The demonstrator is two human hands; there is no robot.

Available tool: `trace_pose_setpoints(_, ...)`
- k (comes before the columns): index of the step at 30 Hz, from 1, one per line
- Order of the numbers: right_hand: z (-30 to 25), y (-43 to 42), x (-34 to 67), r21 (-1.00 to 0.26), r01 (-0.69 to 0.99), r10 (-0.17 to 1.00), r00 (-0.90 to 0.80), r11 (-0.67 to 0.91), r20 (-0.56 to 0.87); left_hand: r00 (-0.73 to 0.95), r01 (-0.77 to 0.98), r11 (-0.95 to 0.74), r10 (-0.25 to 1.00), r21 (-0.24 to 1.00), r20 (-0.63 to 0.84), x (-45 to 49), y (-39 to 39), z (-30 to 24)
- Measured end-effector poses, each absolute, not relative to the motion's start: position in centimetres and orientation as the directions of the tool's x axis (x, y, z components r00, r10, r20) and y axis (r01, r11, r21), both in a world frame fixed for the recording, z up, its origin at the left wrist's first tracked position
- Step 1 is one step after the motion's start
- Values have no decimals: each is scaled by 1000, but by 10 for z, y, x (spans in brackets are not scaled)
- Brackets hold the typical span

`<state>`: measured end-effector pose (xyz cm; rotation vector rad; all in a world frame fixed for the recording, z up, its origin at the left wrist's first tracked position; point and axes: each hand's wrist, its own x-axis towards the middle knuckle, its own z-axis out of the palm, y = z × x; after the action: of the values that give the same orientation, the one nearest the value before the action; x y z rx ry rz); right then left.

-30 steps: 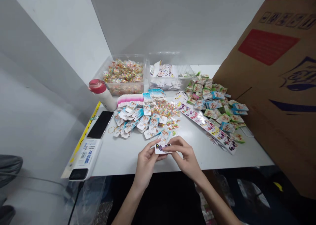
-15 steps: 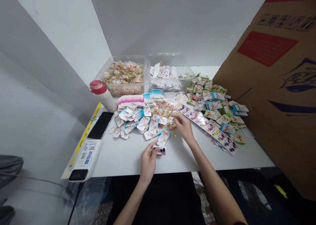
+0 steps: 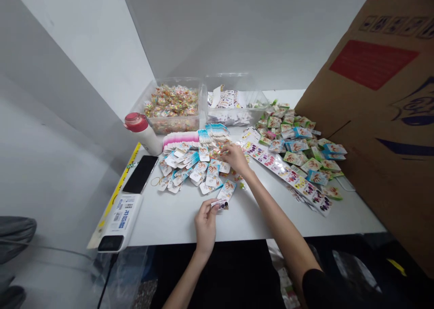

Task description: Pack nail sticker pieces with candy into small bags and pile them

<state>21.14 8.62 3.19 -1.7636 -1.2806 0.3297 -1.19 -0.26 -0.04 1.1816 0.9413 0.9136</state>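
Near the table's front, my left hand [image 3: 205, 218] is closed on a small blue-and-white carton [image 3: 228, 189] printed with a picture of a hand. A short strip of dark oval stickers [image 3: 222, 204] lies at its lower end, by my thumb. My right hand [image 3: 236, 158] is over a loose pile of small, shiny wrapped pieces [image 3: 217, 152], its fingers bent together at the pile. Whatever is between those fingertips is too small to make out. Several flat cartons [image 3: 185, 169] lie spread left of the pile, with stacked rows of cartons [image 3: 181, 139] behind them.
Behind stand a clear bin of wrapped pieces [image 3: 172, 102] and a clear bin of printed cards [image 3: 228, 103]. Sticker strips [image 3: 288, 175] and heaped filled boxes [image 3: 298, 146] lie right, beside a large cardboard box [image 3: 379, 119]. A bottle [image 3: 144, 133], phone [image 3: 140, 174] and white device [image 3: 120, 221] sit left.
My right hand has moved left and farther back over the wrapped pieces. My left hand keeps hold of the carton, and the sticker strip has tilted a little.
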Motion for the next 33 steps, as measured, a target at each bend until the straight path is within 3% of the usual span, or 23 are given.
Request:
trace_pose_setpoints(5,55,33,202,-861,509,865,430,6,260,304,-111,204,939,973,-163,-9,1,5)
trace_pose_setpoints(10,61,-34,163,-965,261,994,109,-13,16,312,-139,258,928,956,-204,-8,0,17)
trace_pose_setpoints(15,56,-59,146,-927,319,961,251,-196,-117,412,-135,280,888,951,-203,-13,-4,31)
trace_pose_setpoints(20,54,-64,150,-960,187,968,175,-210,-178,527,-79,278,827,957,-197,-21,-4,39)
trace_pose_setpoints(23,48,-72,150,-968,37,952,195,-248,-237,671,12,149,732,989,-118,-29,5,41)
trace_pose_setpoints(25,43,-79,153,-966,36,935,261,-257,-239,798,76,-117,602,990,10,-34,17,41)
trace_pose_setpoints(27,40,-87,159,-953,85,909,334,-291,-248,893,101,-497,427,862,142,-36,34,40)
trace_pose_setpoints(29,40,-93,166,-932,127,875,406,-339,-263,940,121,-795,284,595,189,-31,52,38)
trace_pose_setpoints(31,42,-96,173,-923,118,841,468,-365,-273,967,132,-932,197,337,164,-21,69,35)
trace_pose_setpoints(33,46,-98,177,-933,46,817,499,-358,-289,984,70,-981,97,178,148,-6,82,31)
